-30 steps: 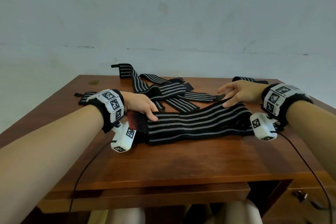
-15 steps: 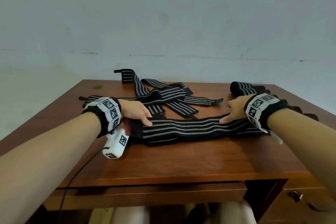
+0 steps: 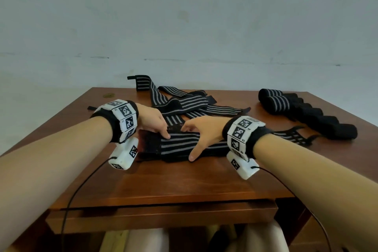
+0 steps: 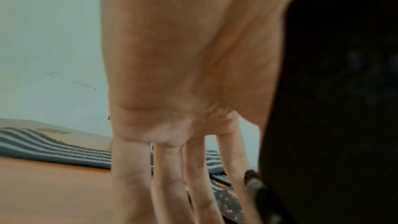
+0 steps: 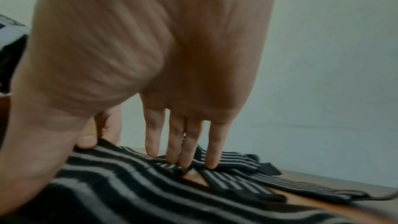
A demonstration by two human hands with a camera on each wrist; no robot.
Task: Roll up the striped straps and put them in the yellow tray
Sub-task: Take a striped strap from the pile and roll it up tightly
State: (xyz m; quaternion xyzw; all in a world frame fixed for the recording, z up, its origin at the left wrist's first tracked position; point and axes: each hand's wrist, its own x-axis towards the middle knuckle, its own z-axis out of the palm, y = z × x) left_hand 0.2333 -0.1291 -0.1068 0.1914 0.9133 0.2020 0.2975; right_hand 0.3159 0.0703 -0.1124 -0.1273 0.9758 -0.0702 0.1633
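Striped strap (image 3: 180, 145) flat at lower centre of the table (image 3: 184, 186), right hand (image 3: 201, 135) now slid leftward, straight fingers spread over it, left hand (image 3: 152, 121) still pressing its left end, fingers extended, loose straps (image 3: 184, 104) behind.

Brown wooden table (image 3: 184, 186); pale scuffed wall (image 3: 184, 16) behind.
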